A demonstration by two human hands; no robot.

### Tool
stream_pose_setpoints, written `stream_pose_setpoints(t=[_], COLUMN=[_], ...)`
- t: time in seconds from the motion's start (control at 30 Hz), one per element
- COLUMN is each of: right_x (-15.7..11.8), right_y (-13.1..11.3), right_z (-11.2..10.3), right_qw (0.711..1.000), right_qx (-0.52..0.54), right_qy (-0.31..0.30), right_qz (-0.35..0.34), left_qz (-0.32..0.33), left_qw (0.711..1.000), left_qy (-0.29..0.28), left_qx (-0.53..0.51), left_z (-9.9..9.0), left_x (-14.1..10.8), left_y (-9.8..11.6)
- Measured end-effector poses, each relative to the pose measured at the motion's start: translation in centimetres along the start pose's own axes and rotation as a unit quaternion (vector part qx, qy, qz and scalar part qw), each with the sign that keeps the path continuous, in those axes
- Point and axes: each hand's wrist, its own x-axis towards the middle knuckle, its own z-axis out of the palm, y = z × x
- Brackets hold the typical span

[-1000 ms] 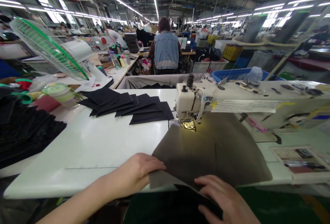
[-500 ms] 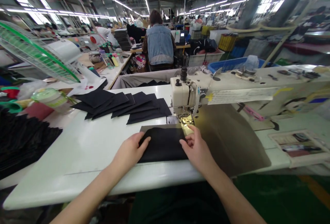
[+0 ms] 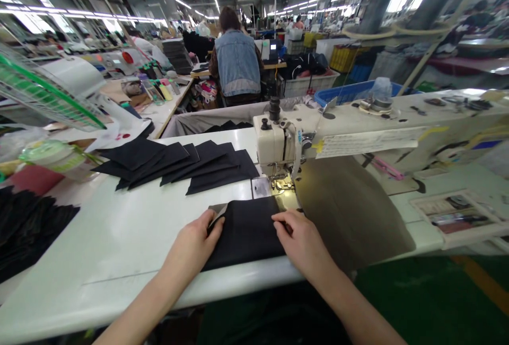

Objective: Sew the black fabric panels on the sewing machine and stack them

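Observation:
A black fabric piece (image 3: pixel 248 233) lies at the table's front edge, just before the sewing machine's needle area (image 3: pixel 283 185). My left hand (image 3: pixel 196 241) pinches its left edge, where a grey underside shows at the upper corner. At the right edge my right hand (image 3: pixel 300 239) is closed, thumb and forefinger pressed together on the fabric. Behind and to the left, several black fabric pieces (image 3: pixel 214 162) lie overlapped on the pale table (image 3: pixel 119 233).
The machine's arm (image 3: pixel 358 122) spans the right side, above a brown mat (image 3: pixel 345 202). A fan (image 3: pixel 47 88) and a dark fabric pile (image 3: pixel 27 228) are at the left. A person in a denim vest (image 3: pixel 236 64) sits ahead, beyond a grey cloth-lined bin.
The black piece has come slightly nearer the front edge with both hands. Its upper left corner is now lifted, and my right fingers have drawn closer together. The view has shifted a little.

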Motion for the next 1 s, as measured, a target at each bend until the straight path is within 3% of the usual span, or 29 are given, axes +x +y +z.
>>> stream_pose_setpoints(t=[0.47, 0.53, 0.7, 1.0], right_x=[0.2, 0.1, -0.4, -0.9], right_y=[0.1, -0.2, 0.6, 2.1], right_z=[0.3, 0.2, 0.6, 1.3], right_qw=[0.997, 0.993, 0.965, 0.961], right_qx=[-0.075, -0.115, -0.204, -0.198], right_qy=[0.016, 0.017, 0.039, 0.043], right_qz=[-0.005, -0.027, -0.161, -0.189], left_qz=[-0.018, -0.029, -0.074, -0.071], left_qw=[0.999, 0.999, 0.997, 0.997], left_qy=[-0.034, -0.016, 0.023, 0.015], left_qx=[0.029, 0.006, 0.003, 0.035], left_z=[0.0, -0.2, -0.7, -0.3], left_x=[0.4, 0.5, 0.9, 0.7], left_y=[0.2, 0.1, -0.7, -0.9])
